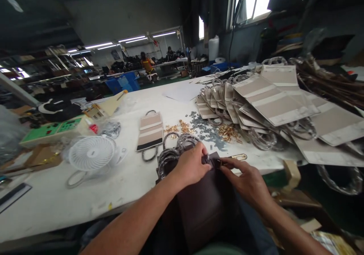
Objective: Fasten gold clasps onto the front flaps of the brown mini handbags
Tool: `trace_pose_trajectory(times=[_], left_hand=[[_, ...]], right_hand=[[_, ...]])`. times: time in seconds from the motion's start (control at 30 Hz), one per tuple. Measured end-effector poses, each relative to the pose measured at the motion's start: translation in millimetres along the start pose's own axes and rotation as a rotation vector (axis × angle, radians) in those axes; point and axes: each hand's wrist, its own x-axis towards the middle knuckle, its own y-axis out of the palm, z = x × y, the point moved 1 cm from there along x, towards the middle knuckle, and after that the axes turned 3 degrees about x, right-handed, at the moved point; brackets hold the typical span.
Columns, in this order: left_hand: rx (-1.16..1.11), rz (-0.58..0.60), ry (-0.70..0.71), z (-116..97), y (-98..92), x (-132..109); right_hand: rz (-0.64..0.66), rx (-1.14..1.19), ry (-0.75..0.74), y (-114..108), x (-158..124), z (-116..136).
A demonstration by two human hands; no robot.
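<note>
A dark brown bag panel lies over my lap at the table edge. My left hand is closed on its upper edge, thumb and fingers pinching near a small dark tab. From the other side my right hand pinches at the same tab, and what its fingertips hold is too small to make out. Beside my left hand are plastic-wrapped handles. A gold-coloured metal clasp piece rests on the table just beyond my right fingers.
Gold-coloured fittings and grey metal plates lie scattered ahead. Beige bag panels with wrapped handles are heaped at right; a single beige panel lies left of centre. A white fan stands at left. A person sits far back.
</note>
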Motion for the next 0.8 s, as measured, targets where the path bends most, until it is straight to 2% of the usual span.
trace_pose_trajectory(times=[0.23, 0.43, 0.6, 0.8], left_hand=[[-0.04, -0.021, 0.029, -3, 4.6, -2], [-0.039, -0.098, 0.06, -14, 6.1, -5], [-0.069, -0.124, 0.068, -16, 4.5, -11], [-0.114, -0.118, 0.075, -16, 5.3, -12]], right_hand=[[-0.022, -0.27, -0.163, -3, 0, 10], [0.056, -0.465, -0.23, -7, 6, 21], [0.132, -0.444, -0.234, -10, 10, 28], [0.14, -0.454, -0.214, -10, 10, 29]])
